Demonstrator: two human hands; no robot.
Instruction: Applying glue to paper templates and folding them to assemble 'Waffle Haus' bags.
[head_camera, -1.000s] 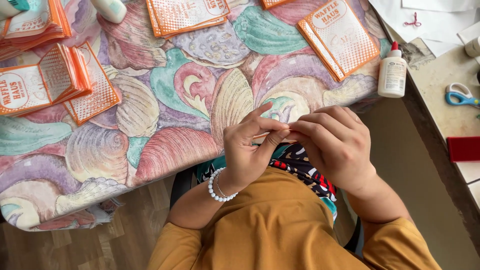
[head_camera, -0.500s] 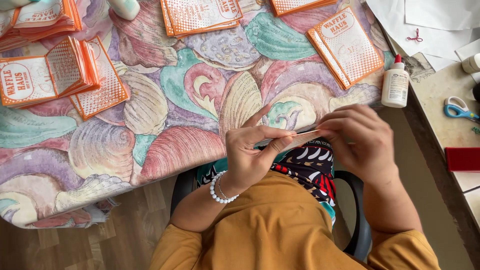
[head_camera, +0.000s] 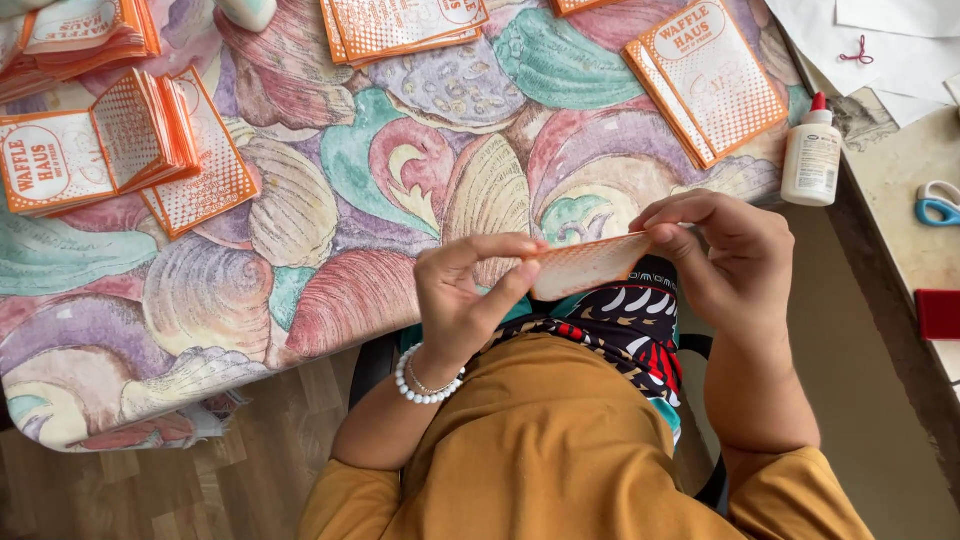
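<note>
I hold a small orange-and-white dotted paper bag (head_camera: 585, 264) flat between both hands, above my lap at the table's near edge. My left hand (head_camera: 462, 295), with a white bead bracelet on the wrist, pinches its left end between thumb and fingers. My right hand (head_camera: 722, 252) grips its right end from above. The bag is seen nearly edge-on and slightly tilted.
A shell-patterned cloth covers the table (head_camera: 300, 250). Stacks of the same orange bags lie at the left (head_camera: 110, 150), top middle (head_camera: 400, 22) and upper right (head_camera: 705, 80). A white glue bottle (head_camera: 811, 152) stands at the right edge; blue scissors (head_camera: 938, 203) and a red object (head_camera: 938, 313) lie beyond.
My hands have drawn apart from a tight clasp, and the orange bag is now stretched out between them. The view has shifted closer.
</note>
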